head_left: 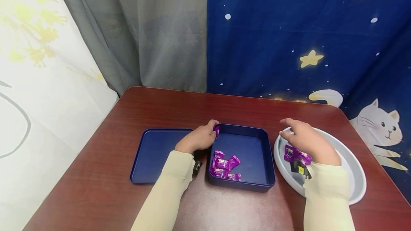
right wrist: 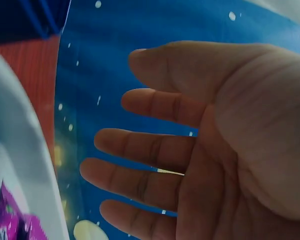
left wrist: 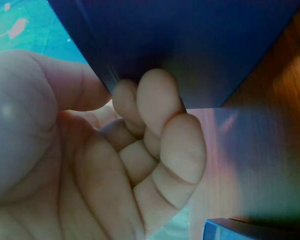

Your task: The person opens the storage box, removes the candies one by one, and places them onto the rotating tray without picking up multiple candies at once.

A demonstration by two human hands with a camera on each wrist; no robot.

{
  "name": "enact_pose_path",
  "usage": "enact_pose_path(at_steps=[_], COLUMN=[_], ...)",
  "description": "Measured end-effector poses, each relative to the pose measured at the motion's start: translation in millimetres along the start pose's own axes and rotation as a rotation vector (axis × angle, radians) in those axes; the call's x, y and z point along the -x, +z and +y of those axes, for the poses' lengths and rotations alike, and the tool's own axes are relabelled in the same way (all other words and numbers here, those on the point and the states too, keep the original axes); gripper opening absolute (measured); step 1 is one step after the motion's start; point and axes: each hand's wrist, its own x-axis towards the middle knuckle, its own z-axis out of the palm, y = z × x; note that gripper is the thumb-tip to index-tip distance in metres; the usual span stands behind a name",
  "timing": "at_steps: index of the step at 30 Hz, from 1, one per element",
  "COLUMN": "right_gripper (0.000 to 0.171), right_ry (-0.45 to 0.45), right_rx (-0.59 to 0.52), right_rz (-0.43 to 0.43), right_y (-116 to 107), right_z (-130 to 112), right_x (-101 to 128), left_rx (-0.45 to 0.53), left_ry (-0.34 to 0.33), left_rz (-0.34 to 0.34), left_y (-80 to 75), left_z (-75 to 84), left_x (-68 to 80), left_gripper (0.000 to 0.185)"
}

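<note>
My left hand (head_left: 199,136) is at the far left corner of an open navy box (head_left: 248,149). Its thumb and forefinger pinch a purple-wrapped candy (head_left: 217,131) at the rim. In the left wrist view the other fingers (left wrist: 160,100) curl against the box's outer wall (left wrist: 200,50). Several purple candies (head_left: 222,164) lie in the box's near left part. Above the white round tray (head_left: 351,168), my right hand (head_left: 308,140) holds nothing, its fingers extended and apart in the right wrist view. More purple candies (head_left: 290,152) lie in that tray, partly hidden by the hand.
A flat navy lid (head_left: 155,156) lies left of the box, partly behind the left forearm. Everything stands on a reddish-brown table (head_left: 106,163). A blue curtain with stars (head_left: 273,45) and a grey curtain (head_left: 173,31) hang behind the table's far edge.
</note>
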Motion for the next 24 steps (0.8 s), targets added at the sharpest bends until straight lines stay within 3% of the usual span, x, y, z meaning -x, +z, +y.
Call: enact_pose_path(at_steps=[16, 24], right_gripper=[0.045, 0.041], right_ry=[-0.126, -0.21], right_rx=[0.034, 0.071], right_rz=[0.02, 0.023], right_y=[15.3, 27.8], right_z=[-36.7, -60.3], right_x=[-11.1, -19.7], left_rx=[0.023, 0.027], left_ry=[-0.014, 0.01], left_rz=[0.0, -0.008], left_y=[1.0, -1.2], left_z=[-1.1, -2.1], left_x=[0.2, 0.6], left_gripper=[0.045, 0.045])
